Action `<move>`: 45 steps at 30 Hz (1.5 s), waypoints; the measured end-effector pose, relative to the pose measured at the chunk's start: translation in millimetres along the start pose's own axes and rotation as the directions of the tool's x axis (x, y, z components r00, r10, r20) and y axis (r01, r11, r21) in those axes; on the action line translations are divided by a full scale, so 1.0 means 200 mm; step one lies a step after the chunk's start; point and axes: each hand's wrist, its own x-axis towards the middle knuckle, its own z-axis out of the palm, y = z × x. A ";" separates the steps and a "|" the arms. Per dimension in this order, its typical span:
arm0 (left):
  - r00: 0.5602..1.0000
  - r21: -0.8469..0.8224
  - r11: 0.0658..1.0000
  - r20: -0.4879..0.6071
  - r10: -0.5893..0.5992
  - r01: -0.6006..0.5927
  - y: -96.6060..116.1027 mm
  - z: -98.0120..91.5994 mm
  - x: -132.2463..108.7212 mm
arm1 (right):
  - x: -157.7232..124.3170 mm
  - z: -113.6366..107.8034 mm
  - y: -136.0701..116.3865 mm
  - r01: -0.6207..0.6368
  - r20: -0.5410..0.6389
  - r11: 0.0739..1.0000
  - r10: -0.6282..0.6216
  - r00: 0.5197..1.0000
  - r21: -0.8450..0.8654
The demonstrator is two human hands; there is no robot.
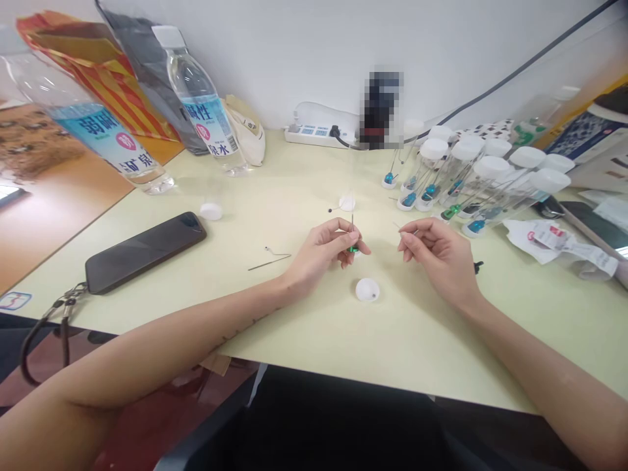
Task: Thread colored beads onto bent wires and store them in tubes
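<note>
My left hand (pixel 326 247) is closed in a pinch on an upright thin metal rod (pixel 352 224), with a small shiny green piece (pixel 353 249) at its lower end by the fingertips. To its right, my right hand (pixel 436 255) pinches what looks like a thin wire (pixel 396 226), its tip poking out past the fingers. Between the hands and nearer to me lies a round white cap (pixel 367 290) with a tiny dark bead in it. Another white cap (pixel 347 203) lies beyond my left hand. A bent thin wire (pixel 277 253) and a straight one rest left of that hand.
Several clear tubes with white caps (pixel 492 167) stand at the back right, blue and green pieces inside. At left are a phone (pixel 147 254), a water bottle (pixel 201 108) and another bottle (pixel 108 131). A power strip (pixel 318 134) sits against the wall. Crumpled wrappers (pixel 559 245) lie far right.
</note>
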 end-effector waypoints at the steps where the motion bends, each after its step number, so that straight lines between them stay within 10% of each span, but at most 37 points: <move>1: 1.000 0.003 1.000 0.007 -0.001 0.001 0.00 0.00 0.00 | 0.00 0.00 0.00 0.004 0.002 1.000 -0.004 1.000 -0.001; 16: 0.999 -0.040 0.999 -0.012 0.034 -0.034 -0.01 -0.03 0.04 | 0.01 -0.02 -0.03 0.118 -0.184 0.989 -0.100 0.978 0.087; 31: 0.998 0.090 0.995 0.061 0.030 -0.035 0.01 0.00 0.01 | 0.02 -0.02 -0.06 0.045 -0.095 0.994 -0.036 0.995 0.102; 39: 0.995 0.029 0.999 0.094 0.021 -0.024 -0.01 -0.01 0.02 | 0.02 -0.03 -0.02 0.146 -0.086 0.982 -0.157 0.984 -0.119; 45: 0.995 -0.148 0.988 0.090 -0.036 0.049 -0.02 -0.04 0.04 | 0.06 -0.04 0.03 0.226 0.216 0.811 -0.126 0.968 -0.539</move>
